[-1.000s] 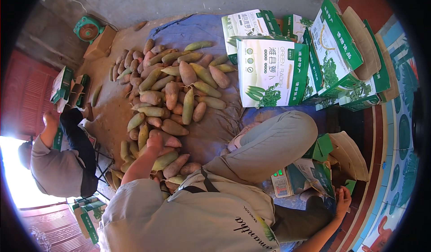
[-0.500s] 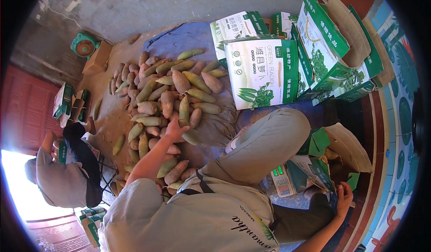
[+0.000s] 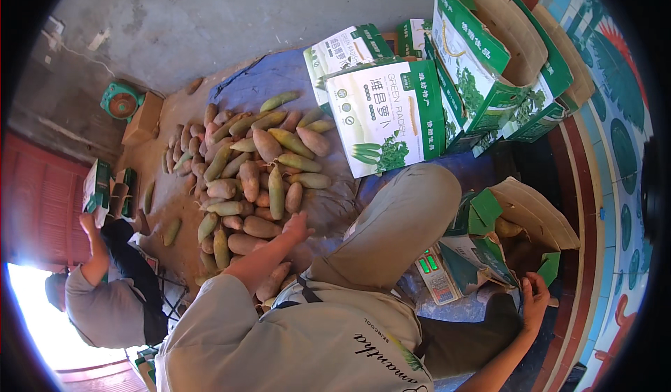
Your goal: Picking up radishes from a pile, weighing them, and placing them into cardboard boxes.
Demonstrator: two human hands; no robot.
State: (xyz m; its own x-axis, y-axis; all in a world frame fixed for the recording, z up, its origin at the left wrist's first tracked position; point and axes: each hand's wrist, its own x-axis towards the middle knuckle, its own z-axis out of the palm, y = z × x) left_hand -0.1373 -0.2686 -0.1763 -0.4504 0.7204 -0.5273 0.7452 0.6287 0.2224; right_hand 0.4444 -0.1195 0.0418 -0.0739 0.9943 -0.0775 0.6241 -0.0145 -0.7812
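Note:
My left hand [image 3: 299, 228] is low over the near right side of a heap of long green and brownish-red radishes [image 3: 249, 180]. Its fingers are blurred and partly hidden, so any grip is unclear. On the far right, my right hand [image 3: 535, 298] pinches the near edge of an open green-and-white carton [image 3: 489, 259], beside a green flap. Several brownish radishes [image 3: 509, 228] show inside this carton. A small scale [image 3: 438, 280] with a lit green display stands against the carton's left side, next to my bent leg.
Green-and-white cartons [image 3: 391, 116] stand at the back right, some open [image 3: 482, 56]. A blue sheet [image 3: 269, 77] lies under part of the heap. At the left, another person [image 3: 112, 301] sits near smaller cartons [image 3: 98, 186]. A green round device [image 3: 120, 101] stands by the wall.
My left hand has moved from the heap toward my knee, over where a green radish lay. The view has shifted slightly. My right hand stays at the carton. The other person's arm has reached toward a carton.

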